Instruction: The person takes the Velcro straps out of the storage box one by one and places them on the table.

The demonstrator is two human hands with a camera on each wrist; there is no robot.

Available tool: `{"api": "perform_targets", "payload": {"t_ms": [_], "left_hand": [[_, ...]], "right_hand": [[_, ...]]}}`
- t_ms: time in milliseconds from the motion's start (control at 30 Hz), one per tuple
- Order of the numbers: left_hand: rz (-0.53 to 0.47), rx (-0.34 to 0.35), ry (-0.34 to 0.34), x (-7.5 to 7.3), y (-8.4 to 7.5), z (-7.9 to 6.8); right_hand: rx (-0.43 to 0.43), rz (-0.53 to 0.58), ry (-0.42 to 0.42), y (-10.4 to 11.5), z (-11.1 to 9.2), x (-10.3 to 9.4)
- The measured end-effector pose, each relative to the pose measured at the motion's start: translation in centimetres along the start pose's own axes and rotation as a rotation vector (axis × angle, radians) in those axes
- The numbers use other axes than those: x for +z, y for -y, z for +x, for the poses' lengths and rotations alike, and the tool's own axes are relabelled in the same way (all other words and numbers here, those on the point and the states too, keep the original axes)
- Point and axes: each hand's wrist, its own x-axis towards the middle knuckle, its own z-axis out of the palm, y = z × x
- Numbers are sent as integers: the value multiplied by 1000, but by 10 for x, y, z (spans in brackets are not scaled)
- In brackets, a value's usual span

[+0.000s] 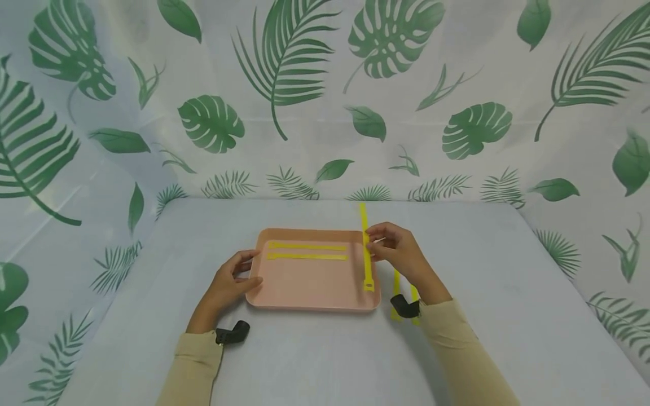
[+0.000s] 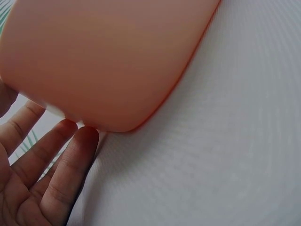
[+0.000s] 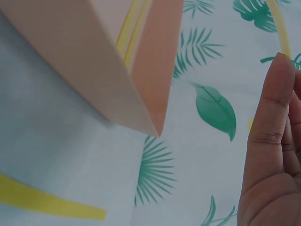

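Observation:
A pink rectangular tray (image 1: 310, 290) lies on the table. My left hand (image 1: 225, 285) holds its left end, thumb over the rim and fingertips (image 2: 87, 136) against the outer edge. Between thumb and fingers, my right hand (image 1: 401, 251) pinches a yellow cable tie (image 1: 368, 268) above the tray's right end. This tie hangs lengthwise toward me, its wider slotted head at the near end. Inside the tray, two more yellow ties, an upper one (image 1: 310, 247) and a lower one (image 1: 310, 257), lie side by side, heads to the left.
To the right of the tray, two yellow ties, one nearer the tray (image 1: 396, 280) and one farther right (image 1: 414, 294), lie on the white tabletop (image 1: 315, 361), partly hidden by my right wrist and its black camera (image 1: 403, 306). A leaf-print curtain (image 1: 304, 152) stands behind the table.

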Motion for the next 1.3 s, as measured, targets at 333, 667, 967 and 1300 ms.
{"api": "perform_targets", "payload": {"t_ms": [333, 667, 967, 1300], "left_hand": [[27, 22, -6, 2, 3, -1], [25, 19, -11, 2, 3, -2], [23, 33, 4, 0, 0, -2], [16, 22, 0, 1, 0, -2]], "right_hand": [[48, -33, -41, -10, -10, -15], [71, -2, -57, -15, -21, -28], [77, -1, -76, -20, -29, -44], [84, -34, -109, -28, -37, -58]]}}
